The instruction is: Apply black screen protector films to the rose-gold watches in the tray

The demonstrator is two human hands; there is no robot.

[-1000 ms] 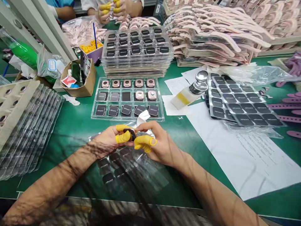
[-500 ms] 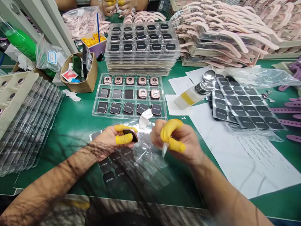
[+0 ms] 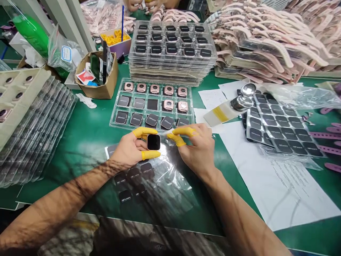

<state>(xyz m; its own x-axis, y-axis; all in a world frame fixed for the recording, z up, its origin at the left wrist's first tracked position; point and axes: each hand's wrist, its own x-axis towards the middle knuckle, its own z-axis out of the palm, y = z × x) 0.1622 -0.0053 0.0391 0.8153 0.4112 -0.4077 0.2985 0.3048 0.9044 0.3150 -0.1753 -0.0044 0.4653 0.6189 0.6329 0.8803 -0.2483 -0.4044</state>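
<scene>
A square watch face (image 3: 153,142) with a dark screen is held upright by its edges in my left hand (image 3: 130,147), between yellow-covered thumb and finger. Just right of it, my right hand (image 3: 195,144) pinches a small white cloth (image 3: 169,132) between yellow-covered fingertips. Behind both hands lies a clear tray (image 3: 114,113) of pink watch faces and black squares. Below them, a plastic sheet (image 3: 173,170) and black labels (image 3: 125,196) rest on the green table (image 3: 87,142).
Stacked trays (image 3: 172,64) stand at the back, with pink straps (image 3: 266,46) to their right. A pump bottle (image 3: 221,113), label sheets (image 3: 290,131) and papers (image 3: 277,188) lie right. On the left are a cardboard box (image 3: 108,83) and upright trays (image 3: 34,135).
My left hand has turned the watch face so its screen shows. My right hand has moved up and left, close to the watch, with the white cloth now at its fingertips. The view has shifted slightly.
</scene>
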